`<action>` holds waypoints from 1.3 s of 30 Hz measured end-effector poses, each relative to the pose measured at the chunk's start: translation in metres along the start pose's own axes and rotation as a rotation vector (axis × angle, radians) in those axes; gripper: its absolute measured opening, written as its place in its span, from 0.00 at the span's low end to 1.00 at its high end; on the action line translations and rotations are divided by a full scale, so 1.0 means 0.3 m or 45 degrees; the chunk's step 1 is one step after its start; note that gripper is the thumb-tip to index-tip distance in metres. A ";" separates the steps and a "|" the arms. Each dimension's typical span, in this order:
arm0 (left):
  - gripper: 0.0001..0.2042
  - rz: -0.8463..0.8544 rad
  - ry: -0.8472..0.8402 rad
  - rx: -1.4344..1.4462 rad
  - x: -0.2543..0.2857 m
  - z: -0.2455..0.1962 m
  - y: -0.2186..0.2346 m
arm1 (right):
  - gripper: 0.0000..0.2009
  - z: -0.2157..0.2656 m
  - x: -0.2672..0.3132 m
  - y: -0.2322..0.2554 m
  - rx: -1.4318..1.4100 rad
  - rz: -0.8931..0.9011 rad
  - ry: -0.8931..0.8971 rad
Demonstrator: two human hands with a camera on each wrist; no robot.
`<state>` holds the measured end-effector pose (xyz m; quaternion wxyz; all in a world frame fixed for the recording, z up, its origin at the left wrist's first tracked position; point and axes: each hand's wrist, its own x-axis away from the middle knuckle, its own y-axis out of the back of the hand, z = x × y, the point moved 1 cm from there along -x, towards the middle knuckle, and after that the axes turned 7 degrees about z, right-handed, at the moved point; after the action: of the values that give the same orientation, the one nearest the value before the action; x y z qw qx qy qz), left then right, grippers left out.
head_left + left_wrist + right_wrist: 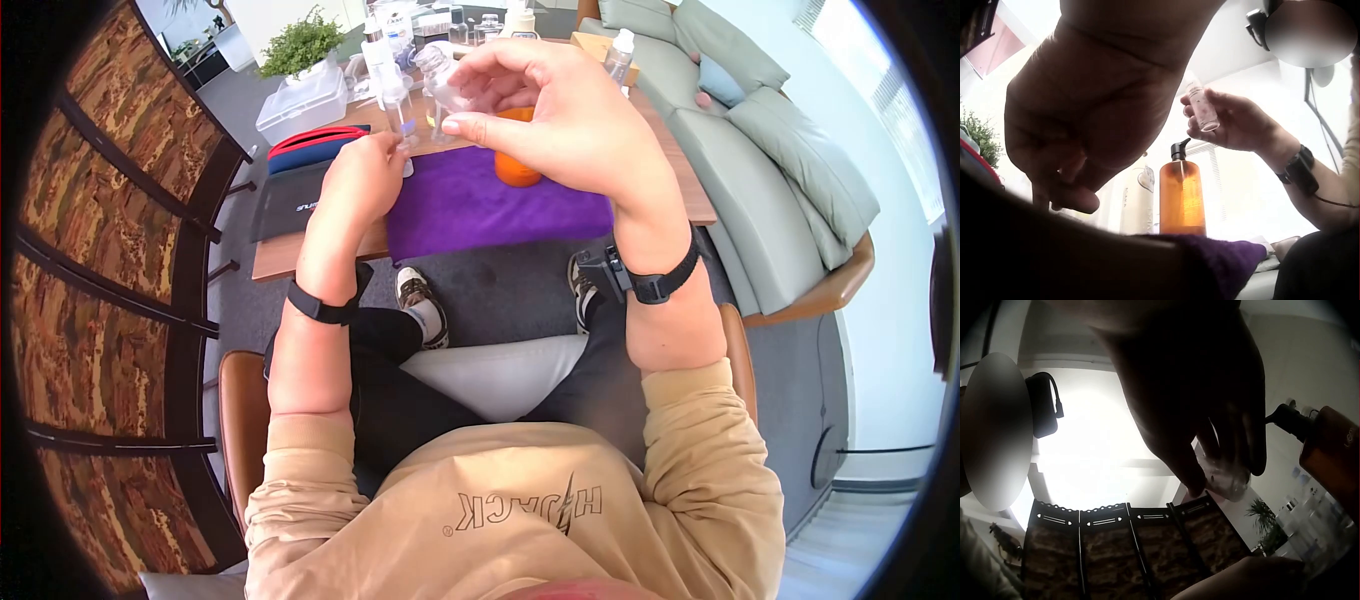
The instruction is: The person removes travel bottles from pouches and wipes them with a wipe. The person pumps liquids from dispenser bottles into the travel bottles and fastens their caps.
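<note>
My right hand (575,120) holds a small clear bottle (438,68) between thumb and fingers, raised over the table. In the left wrist view that bottle (1204,107) is tilted, with pinkish print on its side. My left hand (362,178) is low at the left edge of the purple cloth (450,215). Its fingertips are right beside a small white piece (407,168) and in front of a clear bottle (400,108); I cannot tell whether they pinch anything. An amber pump bottle (516,168) stands on the cloth, partly behind the right hand.
Left of the cloth lie a dark pouch (285,208) and a red-and-blue case (315,147). Behind them are a clear plastic box (300,105) and a green plant (303,45). Several bottles crowd the table's far side. A grey sofa (745,190) stands at the right.
</note>
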<state>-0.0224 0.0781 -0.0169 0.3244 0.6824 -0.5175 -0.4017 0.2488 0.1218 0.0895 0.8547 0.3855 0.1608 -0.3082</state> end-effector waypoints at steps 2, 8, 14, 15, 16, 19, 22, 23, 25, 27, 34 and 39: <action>0.19 -0.051 -0.005 -0.096 0.019 -0.058 0.035 | 0.19 -0.005 0.001 -0.012 -0.037 0.001 0.001; 0.20 -0.095 -0.555 1.169 0.116 -0.249 0.128 | 0.21 0.021 -0.024 -0.057 -0.080 -0.114 -0.039; 0.19 -0.151 -0.480 1.017 0.141 -0.277 0.132 | 0.23 0.023 -0.022 -0.059 -0.101 -0.182 -0.001; 0.19 -0.156 -0.482 1.019 0.134 -0.270 0.130 | 0.24 0.015 -0.023 -0.031 0.018 -0.169 0.108; 0.19 -0.177 -0.494 1.056 0.123 -0.260 0.124 | 0.25 0.033 -0.019 -0.006 0.137 -0.157 0.217; 0.18 -0.194 -0.442 1.066 0.113 -0.238 0.111 | 0.12 0.067 0.022 0.089 0.103 -0.454 0.353; 0.18 -0.210 -0.336 0.943 0.113 -0.241 0.125 | 0.23 -0.053 0.036 0.201 0.295 -0.366 0.320; 0.18 -0.226 -0.295 0.852 0.117 -0.246 0.131 | 0.36 -0.102 0.049 0.250 0.357 -0.165 0.274; 0.18 -0.227 -0.241 0.866 0.115 -0.245 0.128 | 0.41 -0.176 0.064 0.253 0.336 -0.041 0.172; 0.17 -0.309 -0.352 0.816 0.098 -0.217 0.092 | 0.42 -0.224 0.074 0.217 0.065 0.033 -0.009; 0.21 -0.297 -0.506 0.564 0.080 -0.214 0.034 | 0.33 -0.302 0.039 0.098 -0.378 -0.026 0.024; 0.21 -0.214 -0.447 0.631 0.077 -0.205 0.024 | 0.28 -0.346 0.021 0.025 -0.062 -0.274 0.061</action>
<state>0.0320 0.0557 0.0133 0.0196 0.7012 -0.5895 -0.4005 0.2547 0.2017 0.0230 0.8217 0.3523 0.2293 -0.3848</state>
